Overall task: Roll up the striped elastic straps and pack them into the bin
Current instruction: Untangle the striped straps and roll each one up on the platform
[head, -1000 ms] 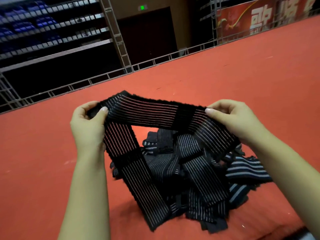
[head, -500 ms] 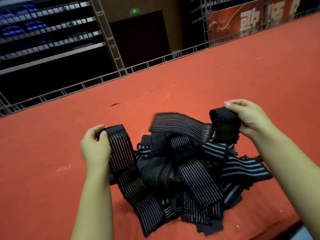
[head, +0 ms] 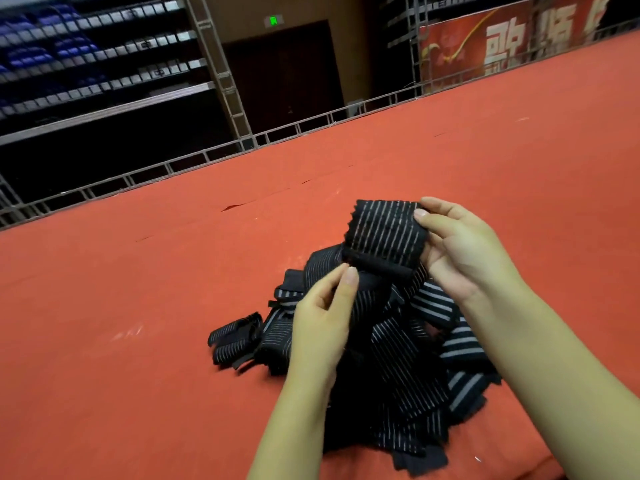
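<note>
A red-covered surface (head: 173,323) fills most of the view. On it, toward five o'clock, lies a loose heap of striped straps (head: 408,358). Above the heap, at about two o'clock from centre, the right hand (head: 460,247) curls thumb and fingers round a partly rolled strap (head: 384,237). The left hand (head: 322,317), at six o'clock, pinches what looks like that strap's trailing tail, though dark cloth blurs where it ends. No bin shows. If the tail goes slack or snags in the heap, the elastic may spring and the roll loosen.
</note>
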### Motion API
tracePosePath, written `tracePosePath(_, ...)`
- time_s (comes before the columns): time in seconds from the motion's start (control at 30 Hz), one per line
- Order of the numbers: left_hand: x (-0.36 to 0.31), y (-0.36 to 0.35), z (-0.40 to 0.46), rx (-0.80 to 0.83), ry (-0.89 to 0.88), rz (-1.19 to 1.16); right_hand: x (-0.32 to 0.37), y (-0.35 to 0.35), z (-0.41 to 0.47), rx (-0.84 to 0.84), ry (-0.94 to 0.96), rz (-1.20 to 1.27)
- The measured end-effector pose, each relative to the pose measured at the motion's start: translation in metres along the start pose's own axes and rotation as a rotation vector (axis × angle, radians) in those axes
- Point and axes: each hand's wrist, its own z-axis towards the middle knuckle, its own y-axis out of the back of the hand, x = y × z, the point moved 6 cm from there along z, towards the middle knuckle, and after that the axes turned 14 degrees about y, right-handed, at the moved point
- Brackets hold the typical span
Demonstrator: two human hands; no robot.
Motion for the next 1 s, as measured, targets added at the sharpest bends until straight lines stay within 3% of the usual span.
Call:
tracePosePath(0.2, -0.007, -0.005, -0.006, 0.063, 0.024, -0.328, -0.005, -0.003, -0.009, 0.009, 0.059, -0.039)
tracePosePath(0.4, -0.015, 0.013, -0.004, -0.039, 0.001, -0.333, -0.013, 0.011, -0.020, 0.097, 0.081, -0.178)
tracePosePath(0.53, -0.019, 0.026, -0.004, -0.053, -0.014, -0.240, 0.012, 0.030, -0.020, 0.118, 0.437, -0.555)
tracePosePath(0.6, -0.024, 0.028, -0.005, -0.043, -0.016, -0.217, 0.023, 0.023, -0.027, 0.239, 0.600, -0.650)
tracePosePath(0.67, -0.027, 0.028, -0.005, -0.030, -0.012, -0.200, 0.021, 0.007, -0.041, 0.478, 0.708, -0.776)
tracePosePath(0.77, -0.029, 0.026, -0.006, 0.012, -0.013, -0.186, 0.004, -0.011, -0.055, 0.793, 0.768, -0.919)
tracePosePath(1.0, -0.029, 0.029, -0.009, 0.047, 0.035, -0.160, -0.006, -0.009, -0.057, 0.839, 0.928, -1.038)
